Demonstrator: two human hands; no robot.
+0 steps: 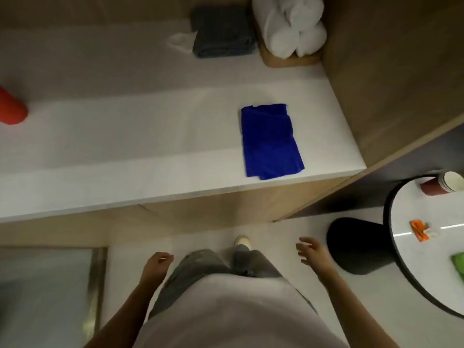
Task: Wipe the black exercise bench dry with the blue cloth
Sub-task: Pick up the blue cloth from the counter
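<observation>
The blue cloth [270, 141] lies folded flat on the white counter [125, 146], near its front right corner. My left hand [158, 263] hangs low by my left thigh, fingers loosely curled, holding nothing. My right hand [310, 251] hangs by my right side with fingers spread, also holding nothing. Both hands are well below and in front of the counter, apart from the cloth. No black exercise bench is in view.
At the counter's back lie a folded grey towel [222, 31] and rolled white towels in a wooden tray [288, 59]. A red cylinder [11, 106] sits at the left edge. A round white table [414, 259] with stacked paper cups [443, 183] stands at right, beside a wooden wall panel [389, 71].
</observation>
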